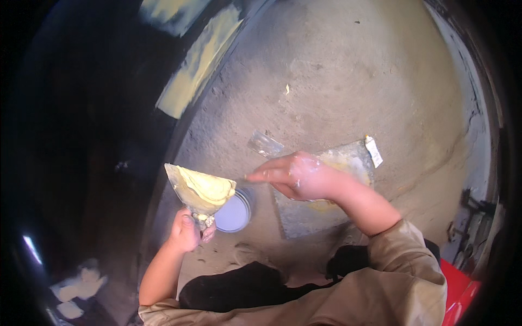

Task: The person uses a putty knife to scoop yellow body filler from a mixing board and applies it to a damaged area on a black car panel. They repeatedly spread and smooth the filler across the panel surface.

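My left hand grips the handle of a wide putty knife, blade up. A thick layer of pale yellow putty lies across that blade. My right hand, smeared with white and pale residue, reaches in from the right with its fingers pressed together and pointing at the blade's right corner. Something thin and greyish shows at those fingertips, too blurred to name. Below the blade, a round can with a pale grey face stands on the floor, partly behind my left hand and the knife.
A dark glossy panel fills the left side, with yellow putty patches on it. A stained flat board lies under my right arm, a white tube at its corner. A clear plastic piece and a red object also show.
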A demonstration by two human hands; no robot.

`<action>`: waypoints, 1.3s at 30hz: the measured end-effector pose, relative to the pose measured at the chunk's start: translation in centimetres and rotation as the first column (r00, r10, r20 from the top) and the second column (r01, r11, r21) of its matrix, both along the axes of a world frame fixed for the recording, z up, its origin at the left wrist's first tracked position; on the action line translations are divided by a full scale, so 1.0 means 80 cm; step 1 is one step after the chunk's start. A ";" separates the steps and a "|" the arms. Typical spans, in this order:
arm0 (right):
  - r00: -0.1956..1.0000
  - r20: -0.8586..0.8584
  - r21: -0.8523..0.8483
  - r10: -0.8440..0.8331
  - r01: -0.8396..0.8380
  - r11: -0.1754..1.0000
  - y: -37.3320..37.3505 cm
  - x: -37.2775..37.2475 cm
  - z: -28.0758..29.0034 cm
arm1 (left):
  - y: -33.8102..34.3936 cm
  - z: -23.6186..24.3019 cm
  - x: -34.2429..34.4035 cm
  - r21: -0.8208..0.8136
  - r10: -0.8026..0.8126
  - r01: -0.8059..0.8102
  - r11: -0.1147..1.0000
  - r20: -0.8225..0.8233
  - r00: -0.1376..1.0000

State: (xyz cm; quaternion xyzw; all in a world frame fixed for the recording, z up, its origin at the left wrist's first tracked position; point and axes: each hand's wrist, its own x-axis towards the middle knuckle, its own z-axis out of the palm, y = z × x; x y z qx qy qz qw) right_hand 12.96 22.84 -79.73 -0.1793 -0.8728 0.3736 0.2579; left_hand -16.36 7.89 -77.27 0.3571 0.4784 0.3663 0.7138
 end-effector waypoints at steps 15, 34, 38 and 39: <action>0.665 -0.034 -0.966 -0.746 0.170 0.195 0.023 -0.039 -0.094 | -0.064 -0.084 -0.009 0.010 0.186 -0.189 0.982 0.122 0.975; 0.845 -0.227 0.554 -0.483 0.520 0.649 0.144 -0.062 -0.063 | -0.053 -0.090 0.010 0.005 0.396 -0.400 0.917 0.121 0.910; 0.905 -0.146 0.633 -0.400 0.396 0.665 0.172 -0.065 -0.055 | -0.058 -0.092 0.005 0.009 0.420 -0.427 0.904 0.163 0.893; 0.915 -0.130 0.644 -0.382 0.371 0.669 0.179 -0.067 -0.054 | -0.059 -0.093 0.004 -0.008 0.416 -0.419 0.908 0.147 0.898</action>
